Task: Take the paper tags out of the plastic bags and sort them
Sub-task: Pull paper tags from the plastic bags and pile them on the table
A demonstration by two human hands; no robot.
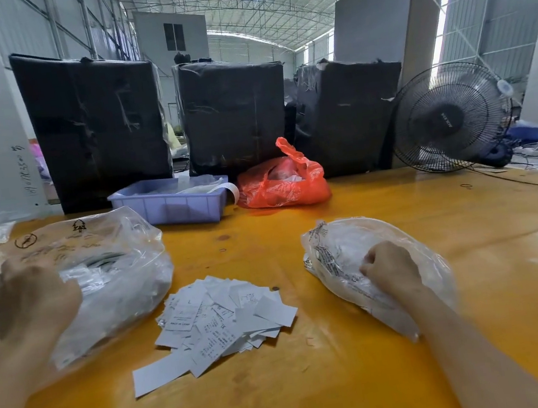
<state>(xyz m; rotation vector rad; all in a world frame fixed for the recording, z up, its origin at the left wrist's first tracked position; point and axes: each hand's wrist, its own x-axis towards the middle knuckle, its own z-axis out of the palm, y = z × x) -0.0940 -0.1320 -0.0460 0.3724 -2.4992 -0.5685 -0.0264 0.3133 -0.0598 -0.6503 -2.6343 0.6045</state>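
Note:
A loose heap of white paper tags lies on the orange table between my arms. To its left sits a large clear plastic bag with printed symbols and more tags inside. My left hand is curled at that bag's left side, gripping the plastic. On the right lies a smaller clear plastic bag with black print. My right hand sits on top of it with fingers curled, pinching the plastic.
A lilac plastic tray and a red plastic bag stand at the back of the orange table. Behind them are three tall black-wrapped parcels. A black fan stands at the back right.

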